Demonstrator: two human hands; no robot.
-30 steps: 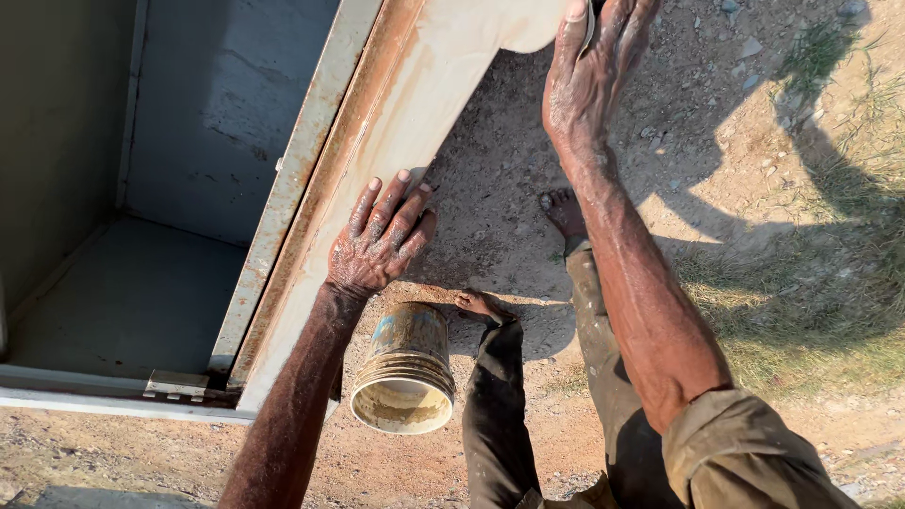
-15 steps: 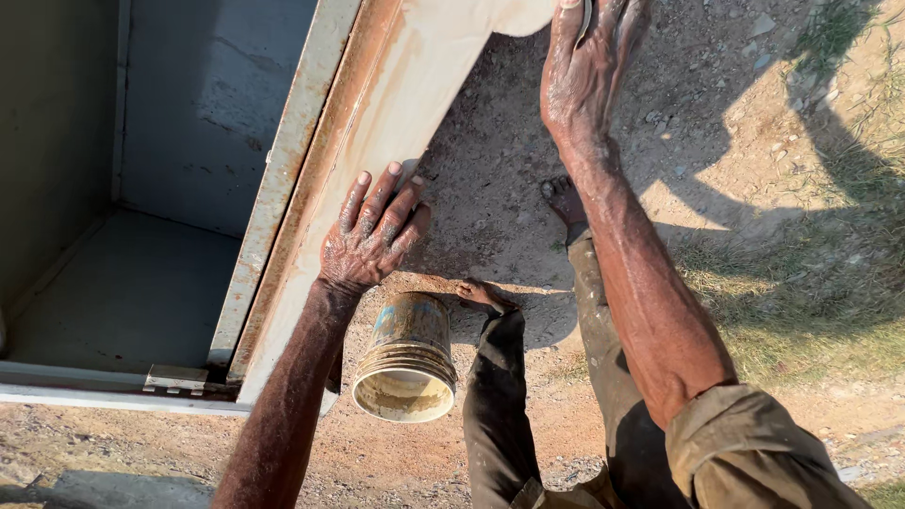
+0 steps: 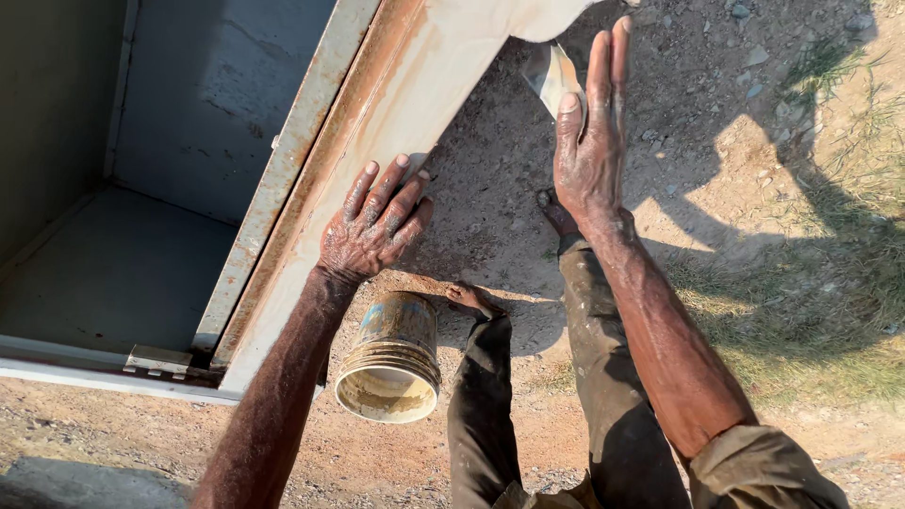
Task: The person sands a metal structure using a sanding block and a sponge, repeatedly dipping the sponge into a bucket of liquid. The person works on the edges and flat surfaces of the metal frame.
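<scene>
My left hand (image 3: 372, 226) lies flat with fingers spread on the cream, rust-streaked edge of a metal door panel (image 3: 415, 85). My right hand (image 3: 589, 155) is raised to the right of the panel, fingers straight, pressing a small flat blade (image 3: 550, 75) between thumb and fingers. The blade's tip is close to the panel's lower edge. A dirty round tin (image 3: 391, 358) with pale paste inside sits on the ground under my left wrist, beside my bare feet (image 3: 471, 300).
The grey inside of a metal cabinet (image 3: 141, 236) fills the left, with a hinge (image 3: 160, 360) at its bottom edge. Stony dirt ground (image 3: 716, 123) lies to the right, with patchy grass (image 3: 830, 311) and long shadows.
My right hand has dropped away from the panel's top edge and turned, so the blade now shows. My left hand stays on the panel.
</scene>
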